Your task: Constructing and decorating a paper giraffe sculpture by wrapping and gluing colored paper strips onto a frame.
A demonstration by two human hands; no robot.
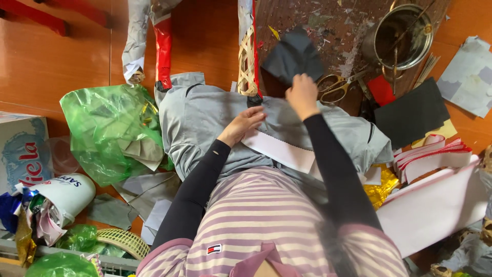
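Orange-brown floor (46, 61), heavily cluttered; the person sits on it, legs in grey trousers (205, 123) stretched forward. White paper strip (279, 151) lies across the lap, long axis running from near the left hand down and toward the person's right, pointing at the right hip. Dark grey paper piece (293, 56) sits just beyond the knees, its upper corner pointing away from the person.

Left hand (243, 124): fingers curled, pressing on the upper end of the strip; whether it pinches the edge cannot be told. Right hand (302, 95): fingers closed in a pinch on the lower edge of the dark paper.

Judgement on handling: the dark sheet looks thin and floppy, so a pinch close to the edge with the strip held flat by the other hand should keep both aligned; pulling hard may crease it.

Nearby: scissors (338, 86) just right of the right hand, metal pot (402, 36), green plastic bag (107, 128), stacked red-and-white paper (433, 154).
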